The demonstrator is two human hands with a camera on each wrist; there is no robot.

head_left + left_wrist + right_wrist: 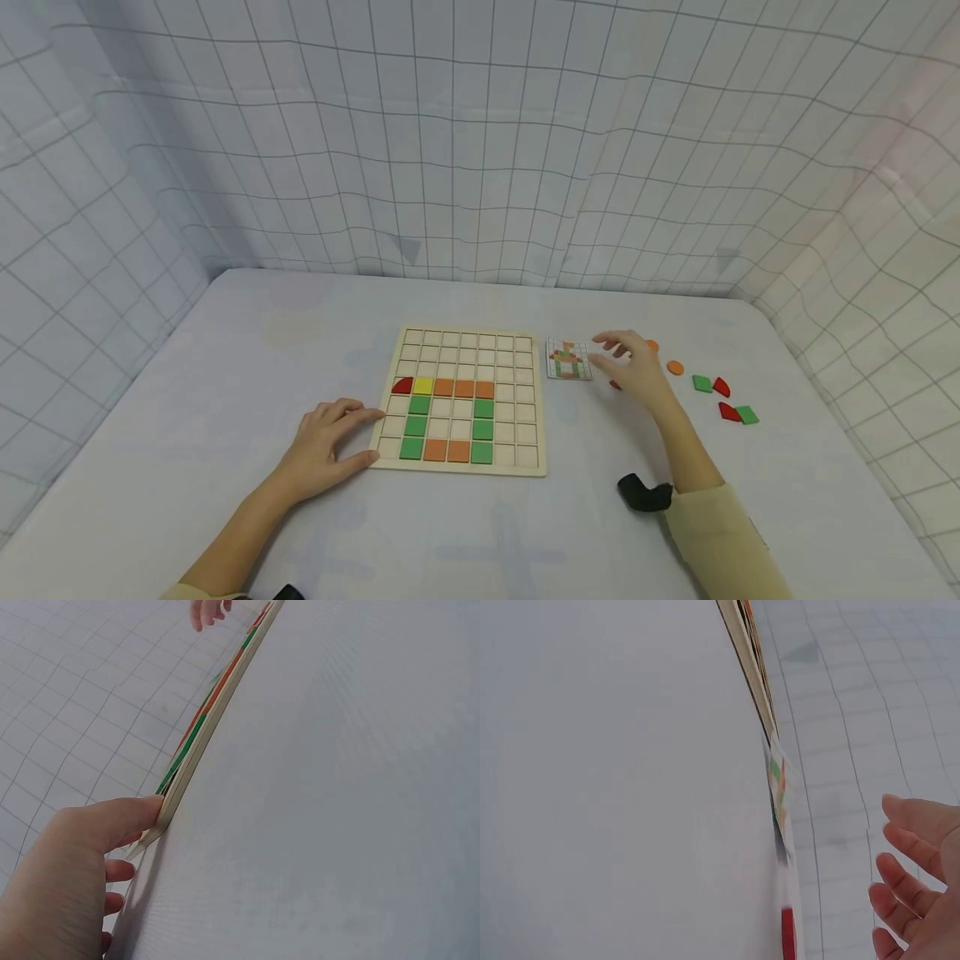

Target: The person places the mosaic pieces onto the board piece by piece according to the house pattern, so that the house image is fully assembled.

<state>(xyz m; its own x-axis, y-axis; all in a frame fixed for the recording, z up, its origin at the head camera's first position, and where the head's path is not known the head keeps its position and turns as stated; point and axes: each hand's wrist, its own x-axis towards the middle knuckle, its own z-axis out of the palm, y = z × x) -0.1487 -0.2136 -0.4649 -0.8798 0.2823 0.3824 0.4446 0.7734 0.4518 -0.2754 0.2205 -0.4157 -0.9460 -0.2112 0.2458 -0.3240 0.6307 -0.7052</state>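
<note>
A square pale wooden grid board [531,400] lies on the table with green, orange, yellow and red pieces in its cells. My left hand [326,446] rests at its near left corner; the thumb [124,817] and a finger touch the edge. My right hand [633,367] hovers right of the board, fingers spread and loosely bent, with nothing seen between them. Just left of its fingertips lies a small pattern card [568,360], printed with a coloured grid figure. A red piece [615,385] on the table is partly hidden by that hand.
Right of my right hand lie loose pieces: an orange disc [675,367], another orange disc [653,346] partly covered, a green square [702,383], a red quarter-round [722,387], and another red quarter-round [729,412] touching a green square [747,415]. A grid-patterned curtain [480,167] surrounds the table.
</note>
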